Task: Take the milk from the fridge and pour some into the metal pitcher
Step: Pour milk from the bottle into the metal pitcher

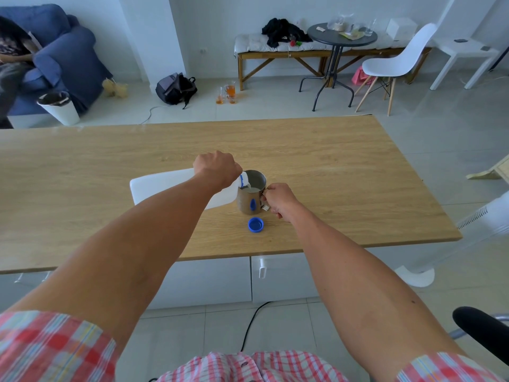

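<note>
Both arms reached over table (330, 150): left hand (216, 168) gripped tilted milk jug (165, 188), right hand (279, 198) clamped pitcher (252, 201) handle. Cap (256, 224) off; pour underway, milk visible inside; stopping remained.

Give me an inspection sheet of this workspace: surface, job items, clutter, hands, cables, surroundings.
Surface: wooden table, bare around the work spot.
Job's things: white milk jug tipped, its mouth over the metal pitcher; milk visible inside.
Clutter: blue cap lies on the table in front of the pitcher.
Hands: left hand grips the jug; right hand holds the pitcher handle.
Cables: black cable on the floor under the table.
Surroundings: blue sofa, white bin, backpack, bench, round table, white chair.
</note>
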The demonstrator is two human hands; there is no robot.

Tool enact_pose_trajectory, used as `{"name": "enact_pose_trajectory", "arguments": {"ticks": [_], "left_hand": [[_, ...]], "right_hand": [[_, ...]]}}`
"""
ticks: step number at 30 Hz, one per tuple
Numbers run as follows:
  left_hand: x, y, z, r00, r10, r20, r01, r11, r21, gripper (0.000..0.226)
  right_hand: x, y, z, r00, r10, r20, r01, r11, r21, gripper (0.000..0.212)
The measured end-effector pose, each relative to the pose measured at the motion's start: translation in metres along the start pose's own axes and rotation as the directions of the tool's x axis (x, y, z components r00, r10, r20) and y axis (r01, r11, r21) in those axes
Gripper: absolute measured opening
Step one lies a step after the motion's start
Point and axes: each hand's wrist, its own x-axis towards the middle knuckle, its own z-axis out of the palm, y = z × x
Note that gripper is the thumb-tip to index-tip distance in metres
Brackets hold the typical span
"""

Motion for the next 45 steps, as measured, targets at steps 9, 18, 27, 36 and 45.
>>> {"name": "enact_pose_trajectory", "arguments": {"ticks": [9, 18, 27, 36, 45], "left_hand": [[0.0005, 0.0004, -0.0014, 1.0, -0.006, 0.012, 0.006, 1.0, -0.003, 0.032], [0.0003, 0.0008, -0.0021, 1.0, -0.004, 0.006, 0.004, 1.0, -0.01, 0.035], [0.0008, 0.0008, -0.0026, 1.0, -0.002, 0.009, 0.002, 1.0, -0.001, 0.035], [0.0004, 0.0016, -0.0033, 1.0, -0.014, 0.017, 0.014, 1.0, -0.003, 0.032], [-0.0004, 0.0021, -0.0036, 1.0, -0.012, 0.019, 0.012, 1.0, 0.007, 0.031]], "right_hand": [[-0.0011, -0.0011, -0.0011, 1.0, -0.008, 0.003, 0.008, 1.0, -0.004, 0.023], [0.0001, 0.0002, -0.0006, 1.0, -0.005, 0.008, 0.005, 1.0, 0.0, 0.024], [0.0002, -0.001, -0.0014, 1.0, 0.006, 0.007, -0.006, 1.0, -0.002, 0.026], [0.0036, 0.0001, -0.0009, 0.999, 0.035, 0.006, -0.035, 0.999, 0.006, 0.026], [0.0063, 0.0012, 0.0004, 0.999, 0.043, 0.007, -0.043, 0.999, 0.002, 0.026]]}}
